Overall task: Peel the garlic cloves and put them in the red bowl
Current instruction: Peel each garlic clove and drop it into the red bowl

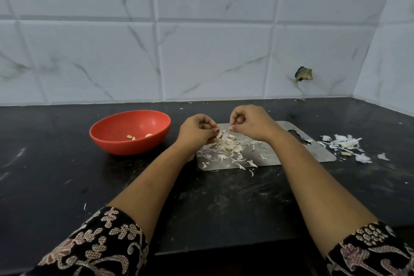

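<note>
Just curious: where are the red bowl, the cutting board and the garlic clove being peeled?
red bowl point(125, 148): head view, outer front wall.
cutting board point(317, 152): head view, bare right end.
garlic clove point(218, 134): head view, pale exposed tip.

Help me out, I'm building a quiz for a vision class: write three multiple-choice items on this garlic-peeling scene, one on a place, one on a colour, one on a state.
1. Where is the round red plastic bowl relative to the flat grey cutting board? A) on it B) left of it C) right of it
2. What colour is the stone counter? A) black B) white C) green
3. What is the person's left hand doing? A) lying flat B) gripping the bowl C) pinching a pale garlic clove
Answers: B, the bowl stands apart on the counter, left of the board; A, the surface is black; C, its fingers curl round the clove above the papery peelings.
</note>
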The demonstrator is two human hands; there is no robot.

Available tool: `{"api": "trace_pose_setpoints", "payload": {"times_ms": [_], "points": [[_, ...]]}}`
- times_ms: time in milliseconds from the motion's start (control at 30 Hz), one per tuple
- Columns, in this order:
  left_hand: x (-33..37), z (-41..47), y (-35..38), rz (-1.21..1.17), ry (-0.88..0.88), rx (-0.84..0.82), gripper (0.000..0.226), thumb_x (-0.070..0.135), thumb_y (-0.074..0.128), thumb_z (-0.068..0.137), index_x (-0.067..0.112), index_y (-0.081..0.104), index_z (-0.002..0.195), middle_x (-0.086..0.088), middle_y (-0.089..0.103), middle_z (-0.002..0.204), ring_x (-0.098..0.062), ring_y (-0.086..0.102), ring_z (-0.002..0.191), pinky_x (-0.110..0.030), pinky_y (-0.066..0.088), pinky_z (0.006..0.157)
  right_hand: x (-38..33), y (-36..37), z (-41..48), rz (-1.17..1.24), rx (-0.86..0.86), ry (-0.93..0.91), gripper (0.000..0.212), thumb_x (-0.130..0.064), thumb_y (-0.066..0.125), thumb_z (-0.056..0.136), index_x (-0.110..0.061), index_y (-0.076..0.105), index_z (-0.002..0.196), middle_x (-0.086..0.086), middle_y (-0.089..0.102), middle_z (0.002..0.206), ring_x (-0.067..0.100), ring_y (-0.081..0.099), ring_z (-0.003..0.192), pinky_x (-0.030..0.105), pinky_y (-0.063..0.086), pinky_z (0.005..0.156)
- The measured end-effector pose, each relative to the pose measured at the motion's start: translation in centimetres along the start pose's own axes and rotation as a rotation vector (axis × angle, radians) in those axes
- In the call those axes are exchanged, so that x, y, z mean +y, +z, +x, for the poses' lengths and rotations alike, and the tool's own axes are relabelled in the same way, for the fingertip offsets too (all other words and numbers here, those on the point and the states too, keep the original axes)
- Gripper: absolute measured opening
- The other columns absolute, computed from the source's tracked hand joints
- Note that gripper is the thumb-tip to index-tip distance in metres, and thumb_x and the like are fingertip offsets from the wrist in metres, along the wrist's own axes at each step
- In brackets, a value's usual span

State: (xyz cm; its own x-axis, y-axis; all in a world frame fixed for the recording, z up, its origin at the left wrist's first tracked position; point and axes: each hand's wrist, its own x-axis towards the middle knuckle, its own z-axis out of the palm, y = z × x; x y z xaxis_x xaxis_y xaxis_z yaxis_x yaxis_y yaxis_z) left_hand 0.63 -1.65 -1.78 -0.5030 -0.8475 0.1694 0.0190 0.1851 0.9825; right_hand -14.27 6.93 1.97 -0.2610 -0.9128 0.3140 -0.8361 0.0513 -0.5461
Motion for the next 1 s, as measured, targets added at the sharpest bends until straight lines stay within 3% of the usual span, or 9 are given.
{"api": "trace_pose_setpoints", "payload": {"times_ms": [100,267,433,633,833,1000], "points": [[0.4,-0.4,0.2,-0.131,0.009,0.008,0.015,-0.006,0.068,0.084,0.005,0.058,0.083,-0.006,0.062,0.07,-0.014,0.065,0.065,-0.021,0.057,0.063,-1.0,0.9,-0.3,0.334,-0.065,0.009,0.01,-0.01,0.072,0.086,-0.011,0.068,0.095,0.003,0.07,0.078,0.009,0.067,0.07,0.02,0.054,0.062],[0.6,-0.8,0.1,-0.264,0.019,0.074,0.022,-0.007,0.07,0.081,0.006,0.056,0.092,-0.014,0.068,0.084,-0.02,0.069,0.078,-0.027,0.059,0.075,-1.5,2.3,-0.4,0.41,0.054,-0.022,0.013,-0.003,0.075,0.083,-0.006,0.074,0.095,0.012,0.073,0.079,0.012,0.07,0.073,0.022,0.059,0.068],[1.1,-1.0,-0.1,-0.226,0.067,0.133,0.024,-0.007,0.072,0.08,0.008,0.055,0.089,-0.017,0.071,0.084,-0.028,0.072,0.084,-0.03,0.058,0.074,-1.5,2.6,-0.2,0.536,0.083,-0.019,0.012,0.0,0.071,0.085,-0.004,0.074,0.096,0.005,0.071,0.071,0.009,0.07,0.073,0.02,0.057,0.07],[1.5,-1.1,-0.4,-0.071,0.139,0.126,0.026,-0.007,0.073,0.076,0.011,0.055,0.082,-0.014,0.074,0.08,-0.028,0.073,0.085,-0.042,0.058,0.083,-1.7,2.5,-0.4,0.757,0.054,0.09,0.018,0.008,0.066,0.086,-0.009,0.065,0.094,0.016,0.072,0.082,0.015,0.068,0.068,0.022,0.055,0.065],[2.4,-1.8,-0.4,0.174,0.322,0.182,0.03,-0.008,0.071,0.078,0.017,0.055,0.077,-0.008,0.073,0.081,-0.014,0.072,0.075,-0.019,0.057,0.069,-1.8,2.1,-0.5,1.014,-0.02,0.189,0.016,0.009,0.063,0.087,-0.003,0.064,0.096,0.013,0.067,0.08,0.014,0.063,0.068,0.018,0.055,0.062],[2.3,-1.7,-0.1,0.252,0.35,0.253,0.03,-0.003,0.073,0.075,0.019,0.053,0.073,-0.003,0.071,0.075,-0.007,0.069,0.069,-0.016,0.054,0.067,-1.9,2.1,-0.6,1.029,-0.025,0.224,0.012,0.005,0.065,0.087,-0.006,0.066,0.091,0.009,0.066,0.075,0.011,0.061,0.063,0.017,0.054,0.057]]}}
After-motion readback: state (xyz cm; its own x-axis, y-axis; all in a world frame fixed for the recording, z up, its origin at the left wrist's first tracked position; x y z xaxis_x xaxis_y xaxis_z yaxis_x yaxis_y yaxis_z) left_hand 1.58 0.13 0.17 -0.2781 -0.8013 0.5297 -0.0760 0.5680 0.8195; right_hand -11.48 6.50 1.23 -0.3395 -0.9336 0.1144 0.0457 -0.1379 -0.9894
